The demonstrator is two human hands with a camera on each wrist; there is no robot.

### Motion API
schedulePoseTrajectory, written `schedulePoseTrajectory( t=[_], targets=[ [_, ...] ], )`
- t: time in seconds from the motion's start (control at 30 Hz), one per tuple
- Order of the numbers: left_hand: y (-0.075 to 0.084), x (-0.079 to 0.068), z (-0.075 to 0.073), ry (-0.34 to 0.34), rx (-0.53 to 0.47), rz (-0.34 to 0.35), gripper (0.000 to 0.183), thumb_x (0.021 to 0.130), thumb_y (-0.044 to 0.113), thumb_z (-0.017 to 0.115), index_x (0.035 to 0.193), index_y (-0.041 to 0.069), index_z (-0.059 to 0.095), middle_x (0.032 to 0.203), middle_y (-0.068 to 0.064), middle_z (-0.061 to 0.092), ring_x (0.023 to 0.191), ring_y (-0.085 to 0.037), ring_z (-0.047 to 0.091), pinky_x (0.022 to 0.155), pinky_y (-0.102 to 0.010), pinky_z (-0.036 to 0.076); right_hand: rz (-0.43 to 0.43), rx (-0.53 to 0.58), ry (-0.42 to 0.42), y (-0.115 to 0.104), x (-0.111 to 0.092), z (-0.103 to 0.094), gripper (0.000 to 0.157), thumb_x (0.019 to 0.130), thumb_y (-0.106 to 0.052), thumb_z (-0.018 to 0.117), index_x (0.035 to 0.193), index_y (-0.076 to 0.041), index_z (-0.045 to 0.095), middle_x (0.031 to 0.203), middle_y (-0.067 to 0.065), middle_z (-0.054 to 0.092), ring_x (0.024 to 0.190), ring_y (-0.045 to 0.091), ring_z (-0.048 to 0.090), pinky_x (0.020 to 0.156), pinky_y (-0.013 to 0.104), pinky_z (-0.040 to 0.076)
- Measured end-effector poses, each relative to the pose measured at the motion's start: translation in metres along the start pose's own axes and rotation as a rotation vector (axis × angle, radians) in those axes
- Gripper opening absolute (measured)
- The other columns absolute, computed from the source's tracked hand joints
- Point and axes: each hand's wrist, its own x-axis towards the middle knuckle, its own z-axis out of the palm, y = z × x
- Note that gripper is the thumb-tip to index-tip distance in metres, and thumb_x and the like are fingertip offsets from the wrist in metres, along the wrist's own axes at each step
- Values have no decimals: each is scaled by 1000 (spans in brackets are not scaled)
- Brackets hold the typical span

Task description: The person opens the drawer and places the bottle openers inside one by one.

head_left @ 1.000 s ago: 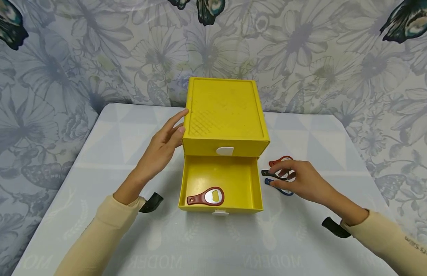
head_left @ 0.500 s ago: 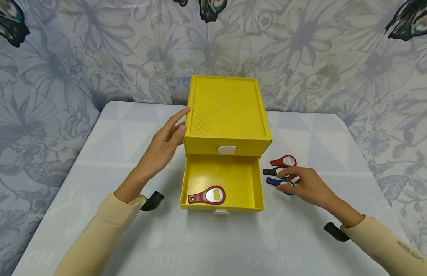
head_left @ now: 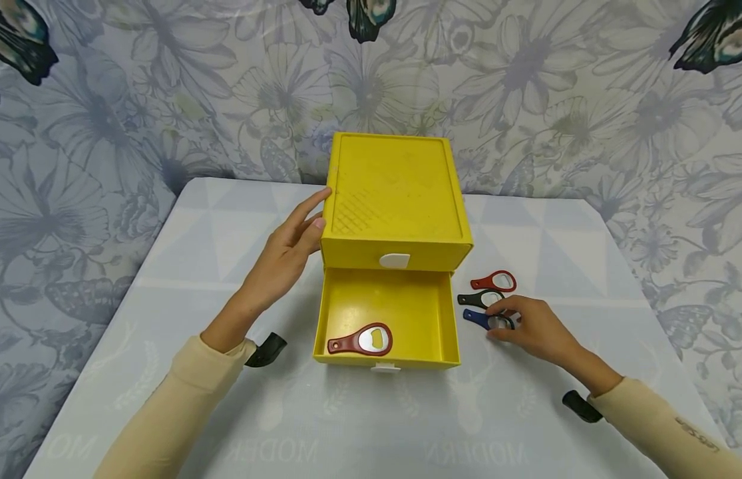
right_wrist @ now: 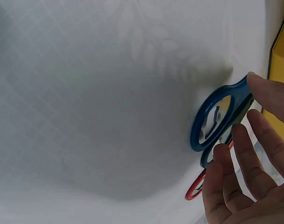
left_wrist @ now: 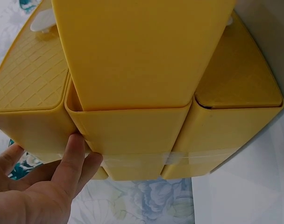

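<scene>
A yellow drawer box (head_left: pixel 400 186) stands mid-table, its lower drawer (head_left: pixel 400 293) pulled out. Inside that drawer lies a maroon bottle opener (head_left: pixel 360 340) with a metal centre. My left hand (head_left: pixel 281 256) touches the box's left side with extended fingers, also seen in the left wrist view (left_wrist: pixel 53 186). To the right of the drawer, a blue bottle opener (head_left: pixel 478 319), a black one (head_left: pixel 474 299) and a red one (head_left: pixel 490 281) lie in a row. My right hand (head_left: pixel 535 326) is over the blue opener, thumb and fingers on either side of its round end, fingers only loosely bent.
The table (head_left: pixel 239 412) has a pale patterned cover. A floral cloth (head_left: pixel 227 86) hangs behind it. White tabs (head_left: pixel 394 261) serve as drawer pulls, and clear tape (left_wrist: pixel 170 157) runs across the box's yellow sections. Black straps (head_left: pixel 265 349) show at both wrists.
My right hand has moved from over the black opener toward me to the blue one, uncovering the red and black openers. My left hand stays against the box.
</scene>
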Motion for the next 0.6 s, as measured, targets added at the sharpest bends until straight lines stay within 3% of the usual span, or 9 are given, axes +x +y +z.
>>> schedulePoseTrajectory(
  t=[0.37, 0.6],
  targets=[
    [0, 0, 0, -3, -1, 8, 49, 107, 44, 41, 155, 47, 28, 161, 4, 35, 147, -18, 36, 111, -50, 45, 40, -21, -5, 4, 2, 8, 36, 77, -17, 87, 110, -10, 74, 103, 4, 71, 92, 23, 59, 83, 45, 53],
    [0, 0, 0, -3, -2, 11, 49, 108, 44, 41, 155, 47, 28, 160, 4, 35, 147, -18, 36, 111, -49, 45, 46, -13, -21, 5, 2, 11, 36, 79, -16, 85, 111, -8, 73, 99, 2, 69, 87, 19, 55, 76, 36, 50]
  ],
)
